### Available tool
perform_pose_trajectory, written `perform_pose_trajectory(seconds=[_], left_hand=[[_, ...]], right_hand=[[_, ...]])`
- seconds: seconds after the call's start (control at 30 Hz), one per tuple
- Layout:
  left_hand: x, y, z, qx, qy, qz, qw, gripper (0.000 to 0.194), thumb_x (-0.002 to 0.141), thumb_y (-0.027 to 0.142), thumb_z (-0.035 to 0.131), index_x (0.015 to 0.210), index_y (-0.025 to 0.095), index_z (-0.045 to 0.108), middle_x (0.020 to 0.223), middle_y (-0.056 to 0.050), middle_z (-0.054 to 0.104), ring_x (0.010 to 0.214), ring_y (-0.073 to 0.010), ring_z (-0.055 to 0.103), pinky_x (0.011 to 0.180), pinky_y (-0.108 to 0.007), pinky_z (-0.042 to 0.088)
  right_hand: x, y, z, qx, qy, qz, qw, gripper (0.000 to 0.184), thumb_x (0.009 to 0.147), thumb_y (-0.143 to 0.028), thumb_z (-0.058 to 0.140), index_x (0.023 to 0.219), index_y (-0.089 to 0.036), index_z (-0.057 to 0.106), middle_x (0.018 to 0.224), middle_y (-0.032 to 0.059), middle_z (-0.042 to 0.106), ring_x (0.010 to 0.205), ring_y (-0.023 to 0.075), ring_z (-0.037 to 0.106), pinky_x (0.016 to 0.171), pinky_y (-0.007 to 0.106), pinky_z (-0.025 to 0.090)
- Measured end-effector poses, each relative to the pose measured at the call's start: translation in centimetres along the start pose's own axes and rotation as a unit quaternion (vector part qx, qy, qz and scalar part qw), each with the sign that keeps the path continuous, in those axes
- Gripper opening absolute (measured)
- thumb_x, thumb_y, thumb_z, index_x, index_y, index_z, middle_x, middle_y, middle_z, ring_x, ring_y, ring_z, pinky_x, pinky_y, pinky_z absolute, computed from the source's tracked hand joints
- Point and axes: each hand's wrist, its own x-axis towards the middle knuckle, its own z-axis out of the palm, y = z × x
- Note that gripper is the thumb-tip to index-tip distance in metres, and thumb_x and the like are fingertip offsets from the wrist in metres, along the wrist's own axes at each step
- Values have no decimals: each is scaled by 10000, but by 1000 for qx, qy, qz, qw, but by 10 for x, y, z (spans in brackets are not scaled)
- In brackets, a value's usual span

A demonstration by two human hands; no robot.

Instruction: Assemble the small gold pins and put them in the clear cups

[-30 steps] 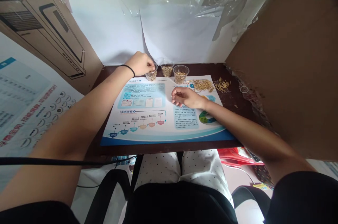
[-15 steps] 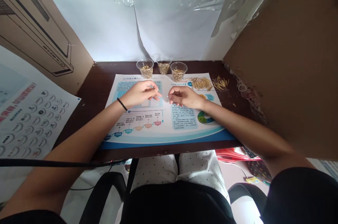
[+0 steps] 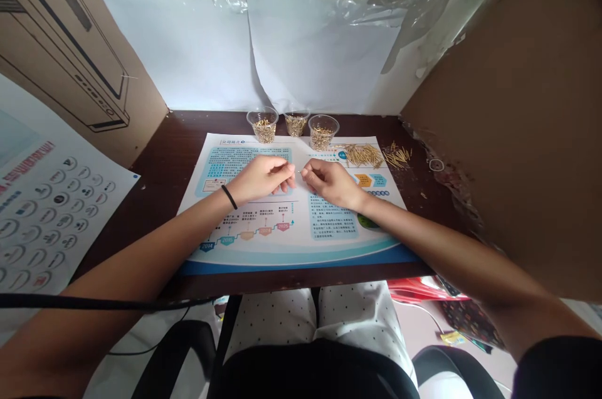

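1. At the centre of the frame, above the printed company sheet [image 3: 301, 256], the left hand [image 3: 260, 178] and the right hand [image 3: 332, 184] meet, fingertips nearly touching.
2. The left hand's thumb and forefinger are pinched together on what looks like a thin gold-coloured pin [image 3: 298, 171], though it's too fine to be sure. The right hand's fingers curl towards the pin's far end, and I can't tell whether they grip it.
3. Both forearms reach in from the lower corners and rest low over the sheet, wrists angled inward. A black wristband [image 3: 229, 196] circles the left wrist.
4. Just above the hands, three clear plastic cups [image 3: 296, 125] stand in a row at the sheet's top edge, each holding a heap of pins.
5. Outside the cups, a neat bundle of loose pins [image 3: 362, 155] lies at the sheet's upper right corner, and a smaller scattered bunch of pins [image 3: 397, 156] sits further right on the dark tabletop [image 3: 155, 217].
6. Further out, a sheet of round icons [image 3: 56, 217] lies at the left, and cardboard [image 3: 508, 104] walls off the right.
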Motion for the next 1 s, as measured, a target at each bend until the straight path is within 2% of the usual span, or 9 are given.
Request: perform_pose_trajectory(seconds=[0.13,0.23,0.37,0.53,0.73,1.0], left_hand=[[1,-5,1,-16,14,-6,1000,432,961,323,438,583,162,574,567,-38,632,468,-78,521,433,-192,427],[0,-7,2,-25,9,-4,1000,466,976,342,416,564,161,537,547,-28,598,463,-73,495,436,-193,411],[0,-6,3,-30,1,-3,1000,406,981,328,408,636,156,537,592,-18,569,493,-69,481,461,-189,405],[1,-5,3,-16,-12,12,1000,323,979,257,384,685,157,472,664,-6,542,535,-60,451,496,-178,397],[1,-6,2,10,-28,29,999,326,981,234,368,687,150,482,685,-12,546,554,-60,455,506,-175,387],[2,-4,5,-11,-12,-11,1000,293,964,187,409,700,142,526,596,6,507,472,-47,422,439,-166,328]], right_hand=[[0,-1,5,-31,14,-12,999,325,935,-379,456,665,-200,441,552,-33,432,526,91,356,545,276,319],[0,1,7,-16,25,-24,999,236,932,-342,441,742,-203,454,584,-29,455,533,96,371,551,274,328],[-1,2,7,-32,45,-60,997,114,909,-268,453,821,-199,468,598,-39,438,528,93,348,534,264,304],[-1,2,5,-56,10,-81,995,194,914,-287,430,768,-180,503,596,-30,425,535,91,342,530,257,301],[0,2,5,-65,17,-81,994,231,913,-310,410,735,-180,478,594,-27,424,541,91,347,544,261,310],[2,6,4,-69,30,-92,993,222,912,-307,420,737,-181,472,616,-22,450,569,98,370,585,262,325]])
